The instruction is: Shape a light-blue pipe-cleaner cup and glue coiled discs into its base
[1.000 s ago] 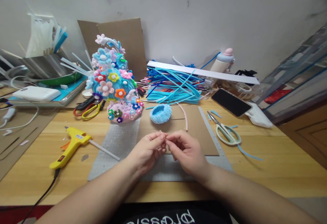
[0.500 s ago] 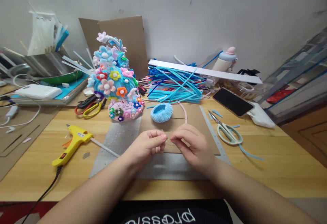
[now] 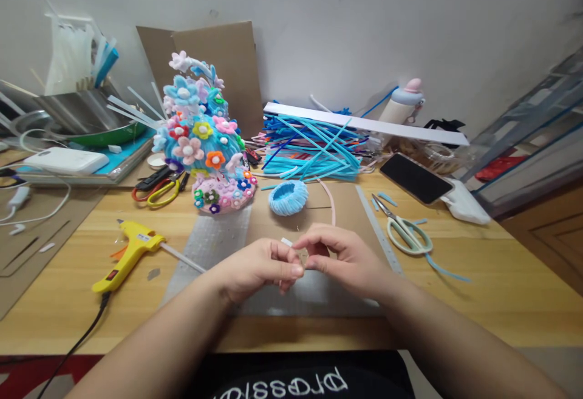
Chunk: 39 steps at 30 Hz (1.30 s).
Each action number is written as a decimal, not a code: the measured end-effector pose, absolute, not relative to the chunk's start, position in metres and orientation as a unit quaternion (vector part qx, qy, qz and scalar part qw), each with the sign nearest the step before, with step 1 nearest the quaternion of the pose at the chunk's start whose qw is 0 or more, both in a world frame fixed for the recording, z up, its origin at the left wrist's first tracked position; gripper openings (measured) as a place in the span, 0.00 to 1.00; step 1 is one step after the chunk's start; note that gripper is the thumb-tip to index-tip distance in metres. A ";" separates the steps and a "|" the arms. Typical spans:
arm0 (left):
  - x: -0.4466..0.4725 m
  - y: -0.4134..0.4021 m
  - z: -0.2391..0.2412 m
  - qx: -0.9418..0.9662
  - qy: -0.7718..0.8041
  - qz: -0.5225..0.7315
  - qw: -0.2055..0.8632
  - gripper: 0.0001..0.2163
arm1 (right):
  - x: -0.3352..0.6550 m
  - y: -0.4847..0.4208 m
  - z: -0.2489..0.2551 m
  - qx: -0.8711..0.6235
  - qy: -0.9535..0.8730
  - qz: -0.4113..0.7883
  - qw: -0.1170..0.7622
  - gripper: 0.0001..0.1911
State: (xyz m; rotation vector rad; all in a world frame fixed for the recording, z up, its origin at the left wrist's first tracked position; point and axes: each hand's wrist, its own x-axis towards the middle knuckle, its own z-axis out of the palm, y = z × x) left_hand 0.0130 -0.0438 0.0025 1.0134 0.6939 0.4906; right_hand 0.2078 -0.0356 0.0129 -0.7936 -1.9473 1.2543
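My left hand (image 3: 259, 267) and my right hand (image 3: 342, 259) meet fingertip to fingertip just above the grey mat (image 3: 214, 244) at the table's near edge. Both are closed in a pinch on a tiny pale piece (image 3: 288, 243) that is too small to name. Behind them lies a small light-blue fuzzy ring (image 3: 288, 197) on brown cardboard (image 3: 350, 211), with a pink pipe cleaner (image 3: 328, 200) beside it. A flower-covered pipe-cleaner ornament (image 3: 203, 144) stands farther left.
A yellow glue gun (image 3: 132, 252) lies at the left with its cord running off the edge. Scissors (image 3: 403, 229) and a phone (image 3: 413, 178) lie at the right. A heap of blue pipe cleaners (image 3: 314, 150) sits by the wall; red-yellow scissors (image 3: 157, 189) lie left.
Both hands have drawn slightly toward me and lower, still pinched together. The view has shifted a little.
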 end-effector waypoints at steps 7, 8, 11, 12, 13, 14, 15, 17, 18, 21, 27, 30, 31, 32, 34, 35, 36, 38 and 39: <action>0.010 -0.043 0.005 0.483 0.316 0.158 0.802 0.12 | 0.210 -0.032 0.013 -0.246 -0.779 0.498 0.291 0.04; 0.010 -0.043 0.004 0.483 0.317 0.151 0.802 0.12 | 0.210 -0.032 0.013 -0.239 -0.781 0.500 0.287 0.04; 0.009 -0.043 0.002 0.483 0.317 0.144 0.804 0.11 | 0.210 -0.033 0.012 -0.226 -0.794 0.489 0.281 0.04; 0.009 -0.043 0.002 0.483 0.318 0.148 0.802 0.11 | 0.210 -0.033 0.012 -0.226 -0.800 0.477 0.286 0.03; 0.010 -0.043 0.002 0.482 0.322 0.158 0.800 0.11 | 0.210 -0.033 0.012 -0.228 -0.805 0.462 0.295 0.03; 0.010 -0.043 0.003 0.480 0.328 0.174 0.795 0.11 | 0.211 -0.032 0.013 -0.233 -0.809 0.442 0.310 0.03; 0.011 -0.043 0.004 0.479 0.338 0.197 0.786 0.11 | 0.211 -0.032 0.013 -0.240 -0.813 0.418 0.328 0.04; 0.013 -0.044 0.005 0.487 0.363 0.258 0.752 0.11 | 0.211 -0.033 0.012 -0.257 -0.817 0.360 0.371 0.05; 0.014 -0.045 0.005 0.500 0.376 0.294 0.723 0.10 | 0.211 -0.034 0.012 -0.266 -0.817 0.330 0.391 0.05; 0.018 -0.049 0.006 0.592 0.404 0.393 0.577 0.08 | 0.210 -0.037 0.009 -0.281 -0.814 0.251 0.442 0.06; 0.019 -0.054 0.005 0.726 0.358 0.487 0.329 0.05 | 0.207 -0.044 0.003 -0.273 -0.812 0.177 0.485 0.10; 0.018 -0.054 0.003 0.747 0.341 0.496 0.281 0.05 | 0.207 -0.045 0.002 -0.267 -0.812 0.168 0.491 0.11; 0.018 -0.054 0.002 0.752 0.339 0.498 0.267 0.05 | 0.207 -0.046 0.002 -0.265 -0.812 0.169 0.492 0.11; 0.018 -0.055 0.002 0.755 0.341 0.498 0.255 0.05 | 0.207 -0.046 0.002 -0.265 -0.811 0.170 0.494 0.12; 0.017 -0.055 0.001 0.760 0.343 0.500 0.234 0.05 | 0.207 -0.046 0.002 -0.263 -0.809 0.172 0.497 0.12; 0.017 -0.056 0.001 0.762 0.343 0.499 0.228 0.05 | 0.207 -0.046 0.002 -0.262 -0.809 0.173 0.497 0.12; 0.017 -0.056 0.001 0.764 0.342 0.499 0.223 0.05 | 0.207 -0.046 0.002 -0.261 -0.809 0.175 0.496 0.12; 0.017 -0.056 0.002 0.767 0.338 0.500 0.218 0.04 | 0.207 -0.047 0.002 -0.260 -0.809 0.176 0.496 0.11; 0.017 -0.057 0.002 0.769 0.335 0.501 0.215 0.03 | 0.207 -0.047 0.002 -0.260 -0.809 0.177 0.497 0.11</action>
